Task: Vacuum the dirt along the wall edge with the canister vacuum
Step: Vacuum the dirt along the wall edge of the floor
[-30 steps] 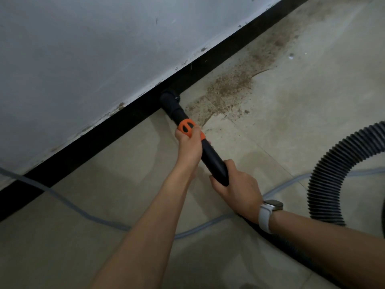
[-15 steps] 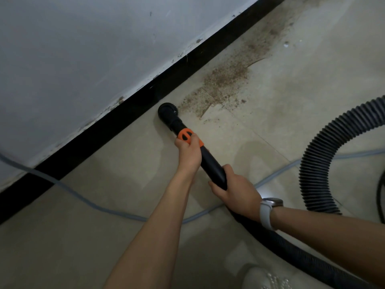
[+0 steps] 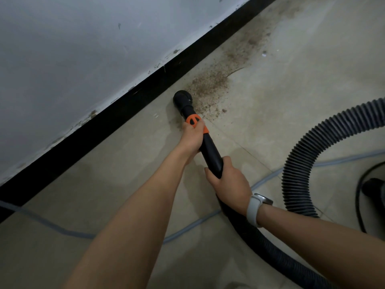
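Note:
The black vacuum wand (image 3: pixel 211 152) points up and left, its round nozzle (image 3: pixel 181 99) on the beige floor just short of the black skirting (image 3: pixel 116 122). My left hand (image 3: pixel 192 137) grips the wand at its orange collar (image 3: pixel 194 120). My right hand (image 3: pixel 228 181), a white watch on the wrist, grips the wand's lower end where the ribbed hose (image 3: pixel 306 163) joins. Brown dirt (image 3: pixel 210 86) lies right of the nozzle and runs on along the wall edge toward the upper right.
A pale blue cord (image 3: pixel 187 228) snakes across the floor under my arms. The hose loops at the right, beside a black cable and a dark part of the canister (image 3: pixel 374 187) at the right edge. The white wall (image 3: pixel 83 49) is scuffed above the skirting.
The nozzle has pulled back from the skirting, where it was pressed a second ago, onto the open floor at the dirt's left edge. Both hands kept their grip.

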Action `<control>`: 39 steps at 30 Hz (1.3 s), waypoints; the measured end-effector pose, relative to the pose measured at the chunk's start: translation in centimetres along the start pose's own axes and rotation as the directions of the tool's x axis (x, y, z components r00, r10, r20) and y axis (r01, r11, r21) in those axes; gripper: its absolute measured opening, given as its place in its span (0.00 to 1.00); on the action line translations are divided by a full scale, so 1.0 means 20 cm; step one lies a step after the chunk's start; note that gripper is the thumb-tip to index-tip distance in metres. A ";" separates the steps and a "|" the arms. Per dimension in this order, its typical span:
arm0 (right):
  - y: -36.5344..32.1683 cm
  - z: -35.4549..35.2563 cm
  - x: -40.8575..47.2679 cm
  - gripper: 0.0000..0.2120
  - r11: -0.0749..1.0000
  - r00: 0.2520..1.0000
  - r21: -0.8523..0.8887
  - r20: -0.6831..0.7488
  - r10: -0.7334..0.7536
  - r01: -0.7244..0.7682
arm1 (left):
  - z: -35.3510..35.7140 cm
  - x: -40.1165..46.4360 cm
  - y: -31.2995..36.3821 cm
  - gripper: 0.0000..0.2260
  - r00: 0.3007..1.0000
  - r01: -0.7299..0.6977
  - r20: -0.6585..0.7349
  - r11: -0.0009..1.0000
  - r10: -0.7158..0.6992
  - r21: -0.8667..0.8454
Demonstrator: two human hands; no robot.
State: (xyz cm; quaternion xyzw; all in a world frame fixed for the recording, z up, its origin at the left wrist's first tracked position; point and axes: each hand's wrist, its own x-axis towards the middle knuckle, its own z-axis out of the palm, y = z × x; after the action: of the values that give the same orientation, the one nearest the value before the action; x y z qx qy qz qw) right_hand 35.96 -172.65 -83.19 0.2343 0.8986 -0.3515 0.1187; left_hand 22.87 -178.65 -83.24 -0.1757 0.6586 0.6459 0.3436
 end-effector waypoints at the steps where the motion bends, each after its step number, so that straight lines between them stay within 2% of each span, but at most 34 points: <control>1: -0.01 0.00 0.01 0.15 1.000 1.000 -0.004 -0.021 0.008 -0.008 | 0.01 0.00 0.02 0.25 1.000 0.005 0.017 1.000 -0.005 0.001; 5: -0.02 0.00 0.01 0.15 0.999 1.000 0.031 -0.018 -0.016 0.016 | 0.00 -0.03 0.04 0.25 0.999 -0.034 -0.022 0.998 0.036 0.053; 10: -0.04 0.00 -0.04 0.16 0.990 0.981 0.059 0.137 -0.136 0.129 | -0.11 -0.14 -0.04 0.21 0.971 -0.120 -0.207 0.993 0.120 0.015; 14: -0.07 0.05 -0.08 0.15 0.983 0.956 0.057 0.229 -0.182 0.173 | -0.23 -0.18 -0.12 0.21 0.940 -0.101 -0.325 0.995 0.103 0.022; 18: -0.07 0.08 -0.09 0.15 0.989 0.964 0.080 0.227 -0.138 0.123 | -0.24 -0.16 -0.13 0.21 0.959 -0.062 -0.273 0.997 0.071 0.041; 23: -0.08 0.03 -0.01 0.16 0.995 0.993 0.088 0.103 -0.057 0.048 | -0.14 -0.03 -0.01 0.23 0.990 -0.040 -0.131 0.998 0.047 0.055; 30: -0.11 0.02 0.05 0.16 0.998 0.997 0.046 -0.059 0.041 -0.038 | -0.05 0.04 0.11 0.26 0.997 0.019 0.075 0.999 -0.021 0.027; 32: -0.12 0.02 0.04 0.16 0.998 0.998 0.063 -0.051 0.025 -0.022 | -0.06 0.03 0.10 0.26 0.998 -0.015 0.068 0.999 0.012 0.035; 36: -0.13 0.03 0.03 0.15 0.994 0.996 0.071 0.025 -0.088 0.086 | -0.15 -0.01 0.04 0.26 0.988 -0.118 -0.098 0.993 0.120 0.023; 39: -0.12 0.06 0.01 0.15 0.988 0.983 0.025 0.101 -0.152 0.150 | -0.23 -0.04 -0.04 0.23 0.975 -0.134 -0.184 0.991 0.128 -0.021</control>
State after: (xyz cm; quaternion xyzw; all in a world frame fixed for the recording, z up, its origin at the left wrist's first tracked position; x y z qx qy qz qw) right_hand 34.57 -174.99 -82.82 0.1480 0.9033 -0.3790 0.1358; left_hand 22.91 -183.46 -83.49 -0.1958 0.6867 0.6591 0.2359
